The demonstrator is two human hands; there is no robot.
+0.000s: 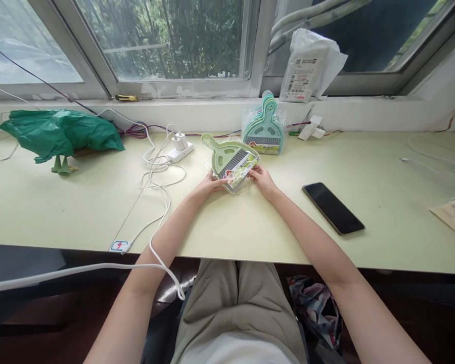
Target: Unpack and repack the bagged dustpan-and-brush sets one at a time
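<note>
Between my two hands is a small green dustpan with a grey-bristled brush, packed in clear plastic with a printed label. Its handle points up and to the left, and it is tilted above the table. My left hand grips the lower left corner of the pack, thumb on the front. At the right edge, the fingers of my right hand close on the plastic wrap. Behind it, a stack of similar wrapped dustpans, teal at the front, leans against the wall below the window.
White cables and a power strip with a charger lie left of my hands. A black phone rests at the right. A green plastic bag is at the far left; a plastic-wrapped parcel and a yellow cutter are on the sill.
</note>
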